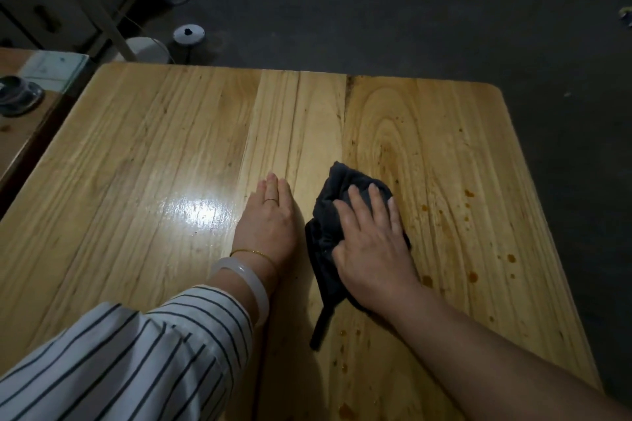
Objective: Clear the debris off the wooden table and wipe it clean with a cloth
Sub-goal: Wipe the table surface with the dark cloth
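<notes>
The wooden table (171, 154) fills most of the head view. A dark cloth (328, 215) lies bunched near its middle, a thin strip of it trailing toward me. My right hand (369, 236) presses flat on top of the cloth, fingers spread over it. My left hand (270, 215) rests palm down on the bare wood just left of the cloth, fingers together and holding nothing. Brown spots and stains (473, 275) dot the right part of the table, right of the cloth and near the front edge. The left part shines under a light.
A second wooden surface at the left holds a dark round dish (17, 94) and a pale flat item. On the dark floor beyond the table stand a white bucket (147, 49), a round white lid (188, 33) and a white frame.
</notes>
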Motion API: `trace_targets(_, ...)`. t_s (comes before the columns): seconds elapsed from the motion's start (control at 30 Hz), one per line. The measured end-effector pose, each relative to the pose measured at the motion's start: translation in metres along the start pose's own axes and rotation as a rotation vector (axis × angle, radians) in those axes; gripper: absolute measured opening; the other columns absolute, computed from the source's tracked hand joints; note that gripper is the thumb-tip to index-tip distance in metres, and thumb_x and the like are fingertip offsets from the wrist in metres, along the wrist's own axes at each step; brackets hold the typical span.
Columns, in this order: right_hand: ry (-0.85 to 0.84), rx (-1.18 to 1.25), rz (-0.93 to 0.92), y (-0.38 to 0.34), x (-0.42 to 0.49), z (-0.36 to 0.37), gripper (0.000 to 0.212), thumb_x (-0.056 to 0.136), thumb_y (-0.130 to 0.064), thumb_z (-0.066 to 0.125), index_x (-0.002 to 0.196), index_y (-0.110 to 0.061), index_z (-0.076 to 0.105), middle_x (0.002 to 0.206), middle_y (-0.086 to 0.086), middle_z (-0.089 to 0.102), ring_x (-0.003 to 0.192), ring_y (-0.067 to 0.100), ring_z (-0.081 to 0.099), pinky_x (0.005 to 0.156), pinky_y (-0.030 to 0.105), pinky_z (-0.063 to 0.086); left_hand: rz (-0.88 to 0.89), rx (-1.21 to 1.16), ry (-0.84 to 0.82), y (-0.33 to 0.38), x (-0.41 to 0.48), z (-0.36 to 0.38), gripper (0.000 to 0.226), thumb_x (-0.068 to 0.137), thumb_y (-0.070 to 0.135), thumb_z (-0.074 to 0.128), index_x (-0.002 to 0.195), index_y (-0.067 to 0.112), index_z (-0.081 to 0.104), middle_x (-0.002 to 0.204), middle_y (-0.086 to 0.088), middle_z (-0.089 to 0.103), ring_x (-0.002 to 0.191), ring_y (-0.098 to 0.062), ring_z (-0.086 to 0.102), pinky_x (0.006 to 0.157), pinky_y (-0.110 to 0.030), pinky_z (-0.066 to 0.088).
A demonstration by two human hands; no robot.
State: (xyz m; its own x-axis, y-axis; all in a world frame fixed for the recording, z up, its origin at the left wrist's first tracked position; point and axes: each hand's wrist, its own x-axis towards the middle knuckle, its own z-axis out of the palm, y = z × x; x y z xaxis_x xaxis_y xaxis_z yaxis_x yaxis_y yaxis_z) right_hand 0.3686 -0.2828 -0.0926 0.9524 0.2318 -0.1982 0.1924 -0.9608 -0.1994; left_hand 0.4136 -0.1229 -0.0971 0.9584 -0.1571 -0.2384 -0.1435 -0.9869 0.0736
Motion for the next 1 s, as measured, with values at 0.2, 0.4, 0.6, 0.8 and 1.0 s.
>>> trace_targets(0.2,0.016,-0.015,0.013,0.009,0.031,-0.005,0.066,0.094,-0.038,0.017,0.156,-0.016,0.017,0.165,0.007,0.003,0.151,0.029,-0.011,0.122,0.049,-0.008,-0.021,0.017,-0.012,-0.001,0.002,0.003,0.058,0.095,0.008,0.018,0.147,-0.005,-0.002,0.155,-0.026,0.0,0.146,-0.034,0.002,0.119,-0.039,0.008)
trace_targets(0.4,0.021,0.001,0.105,0.032,0.078,-0.021,0.061,0.1,-0.031,0.031,0.156,-0.02,0.01,0.166,0.003,-0.002,0.151,0.026,-0.012,0.122,0.047,-0.007,-0.02,-0.02,0.005,-0.001,0.0,0.002,0.057,0.097,0.008,0.024,0.148,-0.002,0.0,0.157,-0.022,0.001,0.146,-0.031,0.002,0.118,-0.034,0.003)
trace_targets(0.6,0.051,0.057,0.28,0.055,0.093,-0.03,0.062,0.1,-0.03,0.029,0.157,-0.021,0.009,0.166,0.002,-0.002,0.151,0.025,-0.011,0.122,0.046,-0.006,-0.033,-0.054,0.007,0.0,-0.001,0.001,0.058,0.097,0.007,0.023,0.149,0.0,-0.001,0.158,-0.018,-0.001,0.147,-0.028,-0.001,0.117,-0.03,0.0)
trace_targets(0.8,0.057,0.078,0.369,0.045,0.057,-0.021,0.064,0.101,-0.029,0.03,0.158,-0.017,0.004,0.165,0.006,-0.006,0.15,0.028,-0.014,0.121,0.049,-0.008,-0.041,-0.033,-0.015,0.001,-0.001,-0.002,0.057,0.097,0.005,0.023,0.149,0.001,-0.001,0.158,-0.018,-0.001,0.147,-0.027,-0.001,0.117,-0.031,0.002)
trace_targets(1.0,-0.009,0.076,0.286,0.014,0.004,-0.014,0.066,0.1,-0.032,0.031,0.157,-0.017,0.001,0.164,0.009,-0.014,0.148,0.031,-0.023,0.12,0.052,-0.01,-0.034,-0.022,-0.009,0.0,0.001,0.0,0.055,0.098,0.005,0.024,0.149,-0.001,0.002,0.157,-0.02,0.001,0.146,-0.03,0.002,0.118,-0.034,0.005)
